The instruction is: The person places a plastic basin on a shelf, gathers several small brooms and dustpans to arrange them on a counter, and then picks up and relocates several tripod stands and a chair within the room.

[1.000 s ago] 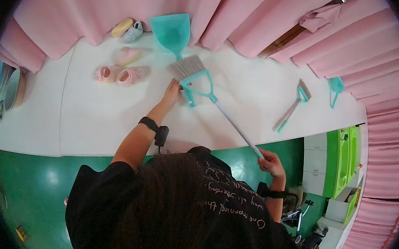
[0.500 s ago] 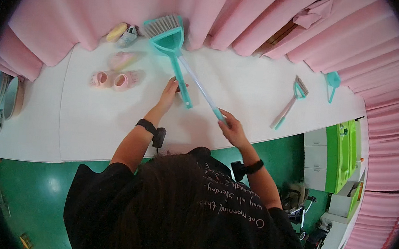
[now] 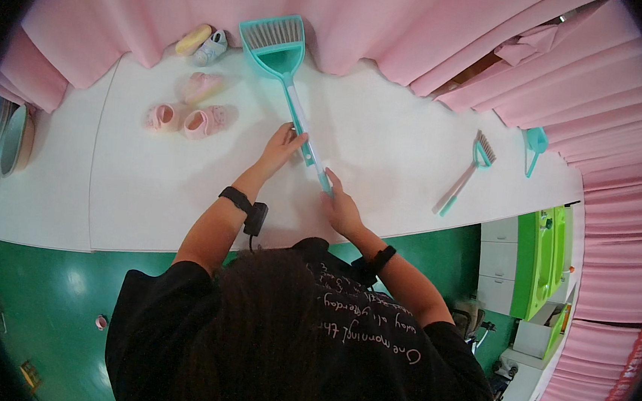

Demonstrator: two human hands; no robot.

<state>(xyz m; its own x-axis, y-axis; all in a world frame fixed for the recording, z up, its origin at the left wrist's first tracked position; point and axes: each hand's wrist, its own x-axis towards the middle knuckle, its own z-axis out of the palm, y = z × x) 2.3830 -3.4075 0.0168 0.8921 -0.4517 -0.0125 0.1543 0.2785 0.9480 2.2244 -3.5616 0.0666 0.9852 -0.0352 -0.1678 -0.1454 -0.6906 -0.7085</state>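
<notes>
A teal dustpan [image 3: 276, 52] with a grey-bristled brush nested in it lies on the white table [image 3: 386, 141], its wide end against the pink curtain [image 3: 366, 15] and its long handle [image 3: 307, 143] running back toward the person. The left hand [image 3: 282, 143] rests on the handle about halfway along, fingers laid over it on the left side. The right hand [image 3: 339, 206] is at the near end of the handle, fingers wrapped around the teal tip. The 2 hands are near each other along the same stick but do not touch. Each wrist carries a black band.

To the left of the dustpan, 3 small pink baby shoes [image 3: 188, 111] sit on the table, well clear of the handle. Further back, at the foot of the curtain, lie a yellow shoe [image 3: 193, 38] and a pale blue-and-white shoe [image 3: 211, 47], just beside the dustpan's left corner.

To the right, well apart from the hands, a second small brush [image 3: 468, 171] with a teal and pale handle lies diagonally, and a small teal dustpan [image 3: 534, 146] lies near the curtain beyond it. Nothing lies between the hands and the dustpan. A green floor [image 3: 49, 300] shows below the table edge, and a green-and-white cabinet [image 3: 535, 259] stands at the right.
</notes>
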